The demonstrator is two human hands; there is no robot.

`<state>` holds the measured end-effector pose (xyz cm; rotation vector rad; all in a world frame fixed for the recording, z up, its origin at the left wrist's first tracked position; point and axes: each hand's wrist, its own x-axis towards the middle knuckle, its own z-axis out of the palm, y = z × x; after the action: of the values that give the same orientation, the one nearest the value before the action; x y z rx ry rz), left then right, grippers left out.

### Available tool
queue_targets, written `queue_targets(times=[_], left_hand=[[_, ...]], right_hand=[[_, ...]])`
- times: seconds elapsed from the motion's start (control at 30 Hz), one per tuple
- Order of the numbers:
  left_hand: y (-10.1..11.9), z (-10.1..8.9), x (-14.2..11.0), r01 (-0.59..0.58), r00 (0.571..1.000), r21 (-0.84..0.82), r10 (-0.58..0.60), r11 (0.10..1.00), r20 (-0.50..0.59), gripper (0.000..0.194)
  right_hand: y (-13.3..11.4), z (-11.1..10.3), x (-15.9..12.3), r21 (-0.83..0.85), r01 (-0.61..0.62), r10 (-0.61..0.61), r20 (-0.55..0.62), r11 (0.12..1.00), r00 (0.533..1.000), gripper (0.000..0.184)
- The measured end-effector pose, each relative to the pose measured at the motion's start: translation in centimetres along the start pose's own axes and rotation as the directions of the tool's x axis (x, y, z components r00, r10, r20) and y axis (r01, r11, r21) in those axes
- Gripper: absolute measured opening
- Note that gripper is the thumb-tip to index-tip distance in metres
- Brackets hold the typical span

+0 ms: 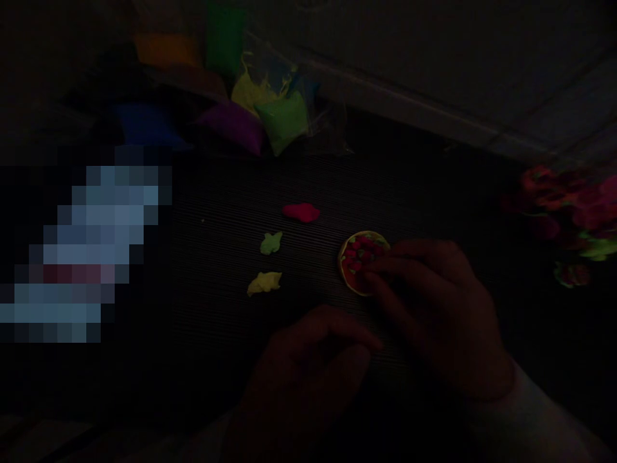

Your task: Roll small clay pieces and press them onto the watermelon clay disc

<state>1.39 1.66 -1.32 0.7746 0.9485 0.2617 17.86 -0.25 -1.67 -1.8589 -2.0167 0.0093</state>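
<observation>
A small round clay pizza (354, 280), with a yellow rim, a red base and bits of red and green on top, lies on the dark table. My right hand (438, 315) reaches over it from the right, thumb and forefinger pinched together at its surface. Whatever is between those fingertips is too dark and small to make out. Nearer to me, my left hand (313, 366) is curled, its thumb and forefinger almost meeting; any small thing in them is hidden. Left of the pizza lie a red clay lump (301, 212), a light green clay piece (271, 243) and a yellow clay piece (265, 283).
Several clay packets, including a purple packet (234, 125), a light green packet (283, 121) and a blue packet (149, 125), are heaped at the back left. A bright pixelated patch (91, 244) covers the left side. Colourful clay shapes (569, 206) are at the right by the wall.
</observation>
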Motion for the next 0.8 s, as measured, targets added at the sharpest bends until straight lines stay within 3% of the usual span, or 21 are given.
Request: queue_targets(times=[0.37, 0.53, 0.7, 0.8], left_hand=[[-0.2, -0.2, 0.3, -0.031, 0.999, 0.033, 0.031, 0.999, -0.010, 0.008], [-0.6, 0.0, 0.1, -0.033, 0.998, -0.041, 0.031, 0.999, -0.046, 0.006], [-0.8, 0.3, 0.2, -0.125, 0.991, -0.039, 0.123, 0.991, -0.044, 0.006], [-0.6, 0.2, -0.2, -0.211, 0.973, 0.132, 0.222, 0.969, -0.070, 0.007]], right_hand=[[0.0, 0.0, -0.1, 0.000, -0.009, 0.009, 0.009, 1.000, 1.000, 0.010], [0.1, -3.1, -0.7, 0.051, -0.179, 0.182, -0.061, 0.983, 0.981, 0.012], [-0.2, -7.2, -4.4, 0.066, -0.325, 0.331, -0.114, 0.943, 0.937, 0.017], [-0.8, -7.2, -7.7, 0.064, -0.339, 0.343, -0.062, 0.939, 0.937, 0.020]])
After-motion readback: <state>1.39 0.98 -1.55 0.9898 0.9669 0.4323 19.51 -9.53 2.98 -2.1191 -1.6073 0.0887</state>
